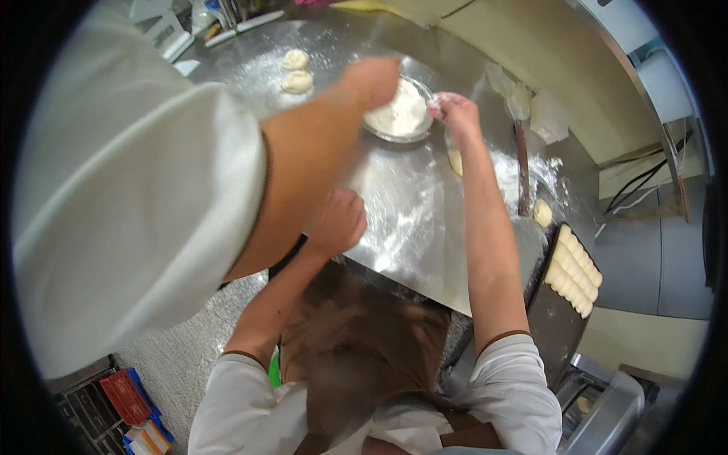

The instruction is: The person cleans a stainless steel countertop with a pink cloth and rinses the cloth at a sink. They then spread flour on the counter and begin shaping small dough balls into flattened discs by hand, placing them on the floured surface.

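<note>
A round metal bowl of white flour stands on the stainless steel worktable. My right hand is at the bowl's right rim, its floury fingers drawn together; whether they grip anything is unclear. By the table's front edge, my left hand is curled with the knuckles up, and no object shows in it. A co-worker's forearm crosses over from the left, and that person's hand is above the bowl's left side. Behind my right forearm a dough piece is partly hidden.
Two dough rounds lie on floured steel at the back left. To the right are a dark rolling pin, another dough piece, a white container and a dark tray with rows of shaped dough. Tools lie top left.
</note>
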A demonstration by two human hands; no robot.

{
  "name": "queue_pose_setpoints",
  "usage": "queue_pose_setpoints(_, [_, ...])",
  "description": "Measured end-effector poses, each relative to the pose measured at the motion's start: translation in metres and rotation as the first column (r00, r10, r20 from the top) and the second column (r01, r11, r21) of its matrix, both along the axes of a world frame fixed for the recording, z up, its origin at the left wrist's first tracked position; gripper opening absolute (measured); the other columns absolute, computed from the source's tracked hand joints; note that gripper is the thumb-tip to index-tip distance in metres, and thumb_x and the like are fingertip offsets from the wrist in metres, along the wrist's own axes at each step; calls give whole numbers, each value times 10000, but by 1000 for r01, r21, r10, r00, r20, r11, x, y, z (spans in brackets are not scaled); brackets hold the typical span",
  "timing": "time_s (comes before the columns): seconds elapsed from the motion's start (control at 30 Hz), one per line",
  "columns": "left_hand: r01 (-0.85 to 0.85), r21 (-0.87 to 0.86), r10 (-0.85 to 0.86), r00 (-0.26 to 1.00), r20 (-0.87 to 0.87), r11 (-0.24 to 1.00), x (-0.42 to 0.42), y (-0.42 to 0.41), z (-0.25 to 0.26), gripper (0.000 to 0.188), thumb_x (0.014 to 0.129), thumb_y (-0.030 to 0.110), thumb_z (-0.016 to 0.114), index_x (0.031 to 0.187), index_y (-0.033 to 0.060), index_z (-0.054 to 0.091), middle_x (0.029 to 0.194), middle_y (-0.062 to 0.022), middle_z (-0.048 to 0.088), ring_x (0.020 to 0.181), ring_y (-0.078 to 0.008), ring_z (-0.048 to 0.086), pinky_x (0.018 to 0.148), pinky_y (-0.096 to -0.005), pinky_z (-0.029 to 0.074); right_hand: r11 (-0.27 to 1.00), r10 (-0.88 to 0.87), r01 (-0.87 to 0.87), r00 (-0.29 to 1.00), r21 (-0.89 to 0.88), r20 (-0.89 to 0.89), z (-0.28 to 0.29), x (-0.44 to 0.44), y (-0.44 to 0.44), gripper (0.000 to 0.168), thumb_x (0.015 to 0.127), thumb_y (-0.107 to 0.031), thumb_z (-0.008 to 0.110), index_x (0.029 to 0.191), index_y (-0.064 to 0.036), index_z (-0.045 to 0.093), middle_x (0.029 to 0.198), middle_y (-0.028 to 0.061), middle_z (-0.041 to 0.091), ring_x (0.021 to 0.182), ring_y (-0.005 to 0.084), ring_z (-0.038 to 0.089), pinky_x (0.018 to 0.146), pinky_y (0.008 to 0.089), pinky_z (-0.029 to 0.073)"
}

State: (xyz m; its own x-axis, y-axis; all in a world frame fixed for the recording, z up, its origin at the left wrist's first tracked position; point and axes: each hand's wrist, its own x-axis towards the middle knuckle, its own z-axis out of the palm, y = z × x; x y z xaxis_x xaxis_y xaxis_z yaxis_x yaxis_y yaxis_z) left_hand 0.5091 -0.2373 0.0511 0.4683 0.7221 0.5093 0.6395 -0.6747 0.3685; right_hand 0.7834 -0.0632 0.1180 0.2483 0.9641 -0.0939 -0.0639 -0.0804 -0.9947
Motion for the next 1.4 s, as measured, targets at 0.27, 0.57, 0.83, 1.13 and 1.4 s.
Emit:
queue_pose_setpoints(0.27, [37,-39,-35,999,31,999,1,0,14,102,771,74,610,824,22,541,845,-135,508,813,-312,512,749,-417,423,825,-376,523,791,214,-484,29,130,-69,142,976,-106,492,975,16,564,864,118,630,673,144,557,580,260,454])
queue_pose_setpoints(0.57, [16,-47,-15,999,29,999,3,0,12,108,771,58,612,829,28,526,856,-126,505,819,-306,512,742,-399,422,954,-257,124,808,273,530,-8,118,-96,250,919,-119,582,1147,-29,626,1117,126,661,1051,222,620,926,336,465])
queue_pose_setpoints(0.83, [19,-21,-18,999,40,1000,5,-1,12,104,773,54,609,816,30,518,841,-127,500,813,-308,512,738,-402,421,999,-17,35,472,1,881,-79,95,-90,409,853,-231,634,1167,28,605,1191,271,591,1114,395,566,980,455,433])
queue_pose_setpoints(1.13, [32,-33,-31,999,30,999,6,0,9,96,784,78,607,814,33,527,846,-133,497,823,-312,512,745,-423,426,995,71,-3,715,-98,695,-36,69,-128,313,787,-170,738,1012,8,612,1028,217,637,939,318,622,832,396,488])
queue_pose_setpoints(1.4, [7,-70,-7,1000,0,998,0,-1,7,94,784,54,595,846,18,535,887,-156,531,854,-340,522,781,-431,427,853,-452,330,855,405,255,70,37,-201,298,881,-105,679,1126,0,546,1034,131,639,950,186,611,838,304,483])
